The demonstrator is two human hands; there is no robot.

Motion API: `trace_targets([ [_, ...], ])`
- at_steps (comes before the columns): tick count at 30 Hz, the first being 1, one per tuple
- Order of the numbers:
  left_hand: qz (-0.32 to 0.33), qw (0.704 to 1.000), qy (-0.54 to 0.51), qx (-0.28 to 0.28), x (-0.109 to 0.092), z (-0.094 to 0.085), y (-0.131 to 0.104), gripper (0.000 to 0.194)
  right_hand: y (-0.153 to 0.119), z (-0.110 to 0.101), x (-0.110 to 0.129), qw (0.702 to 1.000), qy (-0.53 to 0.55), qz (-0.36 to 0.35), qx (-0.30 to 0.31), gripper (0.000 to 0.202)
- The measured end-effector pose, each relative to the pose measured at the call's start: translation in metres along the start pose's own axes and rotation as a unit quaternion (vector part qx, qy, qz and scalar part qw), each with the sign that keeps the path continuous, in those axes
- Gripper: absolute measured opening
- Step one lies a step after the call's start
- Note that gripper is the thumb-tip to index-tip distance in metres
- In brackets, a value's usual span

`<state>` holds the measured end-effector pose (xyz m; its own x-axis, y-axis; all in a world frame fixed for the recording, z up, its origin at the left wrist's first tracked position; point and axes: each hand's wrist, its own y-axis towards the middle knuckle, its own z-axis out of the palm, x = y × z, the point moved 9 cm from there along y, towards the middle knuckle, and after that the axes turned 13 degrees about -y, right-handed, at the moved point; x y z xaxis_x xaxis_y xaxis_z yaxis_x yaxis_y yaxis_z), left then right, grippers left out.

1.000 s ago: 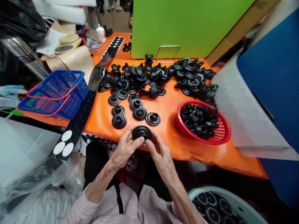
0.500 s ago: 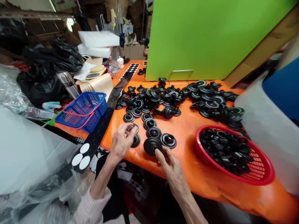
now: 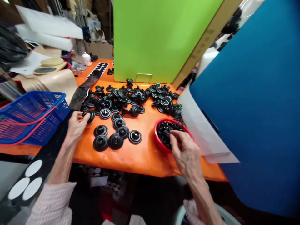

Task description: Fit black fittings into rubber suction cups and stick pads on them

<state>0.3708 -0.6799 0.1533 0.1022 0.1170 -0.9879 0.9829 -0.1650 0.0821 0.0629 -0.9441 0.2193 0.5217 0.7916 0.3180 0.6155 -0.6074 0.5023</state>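
Observation:
My left hand (image 3: pixel 77 126) is at the left edge of the orange table, thumb and fingers closed on a black stepped disc (image 3: pixel 90 116) that stands tilted. Over the near rim of a red basket (image 3: pixel 157 142) is my right hand (image 3: pixel 187 153), its fingertips pinched together against small black ring-like parts (image 3: pixel 163 128). Whatever the fingertips grip is hidden. Between the hands, several black discs with raised centres lie apart, among them a flat-looking disc (image 3: pixel 116 141) and one with a shiny stem (image 3: pixel 135 136).
A heap of similar black discs (image 3: pixel 122 95) spreads across the orange table (image 3: pixel 131 159). Behind it stands a green panel (image 3: pixel 150 40) with a wire handle. A blue board (image 3: pixel 246 109) and a white sheet (image 3: pixel 201 128) border the right; a blue basket (image 3: pixel 47 115) stands left.
My right hand has let go of a disc, now flat on the table, and moved right to the red basket. My left hand now holds a disc farther left. The view has turned right.

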Motion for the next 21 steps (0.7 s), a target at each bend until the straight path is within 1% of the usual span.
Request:
trace_targets([
  [1,-0.027,0.997,-0.070,0.010,-0.001,0.000,-0.009,0.027,0.007,0.000,-0.012,0.999,-0.038,-0.012,0.003,0.025],
  [2,-0.073,0.985,-0.152,0.028,0.000,0.005,-0.022,0.029,0.012,0.004,-0.021,0.997,-0.072,-0.029,0.015,0.027],
  [3,-0.128,0.965,-0.221,0.055,0.000,0.012,-0.040,0.032,0.016,0.012,-0.026,0.993,-0.103,-0.051,0.033,0.028],
  [4,-0.185,0.942,-0.265,0.090,0.000,0.021,-0.061,0.035,0.017,0.021,-0.028,0.987,-0.131,-0.074,0.053,0.027],
  [6,-0.270,0.908,-0.298,0.119,-0.001,0.032,-0.105,0.038,0.015,0.037,-0.028,0.976,-0.175,-0.105,0.080,0.025],
  [8,-0.307,0.888,-0.315,0.138,-0.003,0.039,-0.140,0.035,0.011,0.045,-0.028,0.970,-0.200,-0.109,0.081,0.022],
  [9,-0.312,0.883,-0.317,0.152,-0.003,0.042,-0.153,0.035,0.010,0.046,-0.028,0.971,-0.203,-0.107,0.074,0.022],
  [11,-0.305,0.884,-0.300,0.187,0.002,0.050,-0.166,0.037,0.008,0.042,-0.029,0.974,-0.194,-0.105,0.053,0.026],
  [12,-0.293,0.891,-0.281,0.201,0.006,0.053,-0.166,0.039,0.008,0.037,-0.028,0.976,-0.185,-0.106,0.043,0.029],
  [14,-0.247,0.915,-0.241,0.208,0.016,0.057,-0.153,0.045,0.009,0.025,-0.024,0.982,-0.163,-0.098,0.020,0.035],
  [15,-0.218,0.928,-0.225,0.200,0.021,0.058,-0.142,0.048,0.009,0.017,-0.020,0.985,-0.147,-0.091,0.008,0.037],
  [17,-0.163,0.951,-0.204,0.165,0.027,0.054,-0.115,0.054,0.002,0.004,-0.004,0.992,-0.097,-0.083,-0.008,0.035],
  [18,-0.142,0.959,-0.195,0.147,0.029,0.051,-0.103,0.057,-0.004,0.003,0.007,0.994,-0.061,-0.086,-0.003,0.033],
  [19,-0.127,0.965,-0.188,0.132,0.030,0.048,-0.093,0.059,-0.013,0.006,0.019,0.995,-0.020,-0.094,0.010,0.029],
  [21,-0.115,0.968,-0.184,0.126,0.028,0.041,-0.084,0.058,-0.035,0.024,0.041,0.991,0.058,-0.106,0.055,0.025],
])
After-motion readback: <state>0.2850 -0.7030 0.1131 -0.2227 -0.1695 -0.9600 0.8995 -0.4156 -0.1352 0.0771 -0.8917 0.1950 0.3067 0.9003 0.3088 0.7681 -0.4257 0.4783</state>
